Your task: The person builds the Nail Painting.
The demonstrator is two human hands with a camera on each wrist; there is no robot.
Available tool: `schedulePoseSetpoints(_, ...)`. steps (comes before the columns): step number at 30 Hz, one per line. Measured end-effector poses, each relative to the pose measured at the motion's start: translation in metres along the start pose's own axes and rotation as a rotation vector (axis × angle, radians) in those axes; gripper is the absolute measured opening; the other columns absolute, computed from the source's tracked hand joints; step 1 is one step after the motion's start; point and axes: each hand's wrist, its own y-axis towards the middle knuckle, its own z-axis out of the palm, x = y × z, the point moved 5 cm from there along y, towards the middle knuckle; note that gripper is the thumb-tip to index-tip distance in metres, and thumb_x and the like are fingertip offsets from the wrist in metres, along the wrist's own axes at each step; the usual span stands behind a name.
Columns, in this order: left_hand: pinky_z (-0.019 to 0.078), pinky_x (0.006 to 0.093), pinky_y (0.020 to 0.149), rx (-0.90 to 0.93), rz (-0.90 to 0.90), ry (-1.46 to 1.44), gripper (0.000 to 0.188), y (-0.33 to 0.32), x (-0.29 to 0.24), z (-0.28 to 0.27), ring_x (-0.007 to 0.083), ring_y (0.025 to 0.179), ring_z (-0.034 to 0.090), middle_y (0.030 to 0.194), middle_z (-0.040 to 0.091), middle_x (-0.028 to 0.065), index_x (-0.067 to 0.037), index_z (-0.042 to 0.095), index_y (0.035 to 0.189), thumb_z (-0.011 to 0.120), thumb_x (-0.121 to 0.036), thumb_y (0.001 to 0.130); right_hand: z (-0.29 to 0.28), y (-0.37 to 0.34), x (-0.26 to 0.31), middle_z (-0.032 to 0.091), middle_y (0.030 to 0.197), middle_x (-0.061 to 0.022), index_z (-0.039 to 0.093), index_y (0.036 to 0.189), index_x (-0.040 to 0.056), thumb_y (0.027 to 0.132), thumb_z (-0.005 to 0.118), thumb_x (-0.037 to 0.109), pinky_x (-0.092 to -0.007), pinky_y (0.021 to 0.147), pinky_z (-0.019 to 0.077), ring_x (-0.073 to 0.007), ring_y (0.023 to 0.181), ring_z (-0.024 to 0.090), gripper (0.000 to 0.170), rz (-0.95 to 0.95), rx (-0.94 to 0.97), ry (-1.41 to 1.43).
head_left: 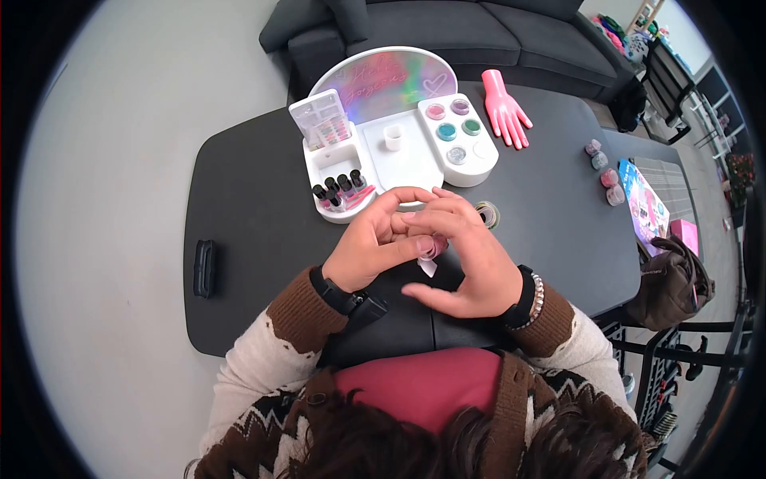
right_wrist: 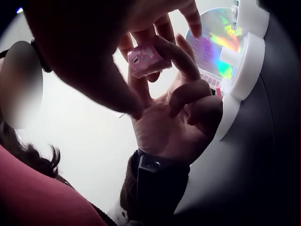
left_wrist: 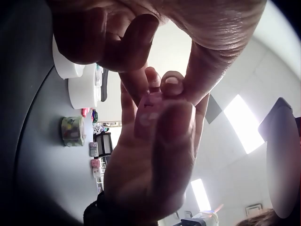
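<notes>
A small pink patterned tape roll (head_left: 435,247) (right_wrist: 148,61) (left_wrist: 145,115) is between the two hands above the table's near part. My left hand (head_left: 371,246) (right_wrist: 176,110) grips it, thumb on the near side and bent fingers round it. My right hand (head_left: 479,263) (left_wrist: 141,169) arches over the roll from the right, with gently bent fingers close against it; exact contact is hidden. Its thumb stands away from the roll. A pale flap (head_left: 428,267) hangs below the roll.
Behind the hands stands a white nail station (head_left: 472,180) with polish bottles (head_left: 345,184) and glitter pots (head_left: 447,131). A pink hand model (head_left: 504,110) lies right of it. Another tape roll (head_left: 488,214) (left_wrist: 74,131) is nearby; a black case (head_left: 204,269) lies far left.
</notes>
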Motion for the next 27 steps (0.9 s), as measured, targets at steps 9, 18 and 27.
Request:
schedulePoseSetpoints(9, 0.0349, 0.0187, 0.065, -0.045, -0.015, -0.076, 0.064, -0.001, -0.002, -0.008, -0.0007, 0.085, 0.057, 0.117, 0.076, 0.002, -0.006, 0.046, 0.161, 0.074, -0.036, 0.111, -0.02, 0.005, 0.007, 0.07, 0.141, -0.0117, 0.073, 0.108, 0.0118, 0.08, 0.094, 0.007, -0.053, 0.115, 0.0491, -0.0385, 0.138, 0.061, 0.035, 0.014, -0.224, -0.305)
schedulePoseSetpoints(18, 0.0477, 0.0188, 0.073, 0.034, -0.002, -0.049, 0.065, -0.001, 0.0, -0.016, 0.003, 0.091, 0.066, 0.121, 0.08, 0.0097, -0.003, 0.042, 0.163, 0.075, -0.027, 0.111, -0.037, -0.003, -0.004, 0.079, 0.121, -0.0095, 0.074, 0.1, 0.0096, 0.082, 0.094, 0.008, -0.0482, 0.107, 0.0545, -0.0347, 0.12, 0.071, 0.027, 0.018, -0.346, -0.229)
schedulePoseSetpoints(27, 0.0567, 0.0325, 0.111, 0.048, -0.01, -0.013, 0.069, -0.003, -0.008, -0.003, 0.0181, 0.124, 0.075, 0.124, 0.08, 0.0176, 0.0, 0.035, 0.165, 0.074, -0.006, 0.109, -0.031, 0.0, -0.014, 0.08, 0.118, -0.0104, 0.077, 0.11, 0.006, 0.088, 0.091, 0.007, -0.042, 0.1, 0.057, -0.0315, 0.11, 0.074, 0.026, 0.126, -0.275, -0.011)
